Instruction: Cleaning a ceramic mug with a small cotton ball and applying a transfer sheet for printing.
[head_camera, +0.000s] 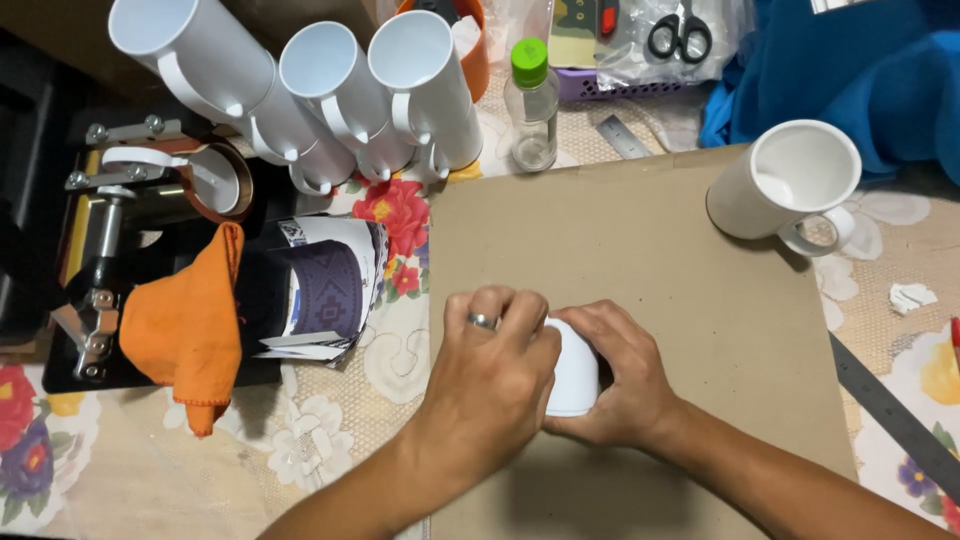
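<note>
Seen from above, two bare hands meet over a white mug (575, 372) lying on its side on a brown cardboard sheet (650, 260) that covers part of the worktop (340, 440), which has a floral cloth over it. The left hand (490, 375), with a ring on one finger, is curled over the top and left side of the mug, fingers closed onto it. The right hand (615, 375) cups the mug from the right, its fingers wrapped around and under it. Only the mug's rounded end shows between the hands.

At the far right corner of the cardboard another white mug (785, 185) stands upright, handle toward the viewer, well apart from the hands. Beyond the cardboard's far edge stands a small clear bottle with a green cap (530, 105). To its left several white mugs (330, 95) lie in a row, mouths facing up toward the camera. Left of the cardboard sits a black mug press (95, 270) with an orange cloth (185, 325) draped over it and curled printed paper (330, 285) beside the cloth. Black scissors (680, 35) lie in a bag at the top. A metal ruler (895, 410) lies at the right edge.
</note>
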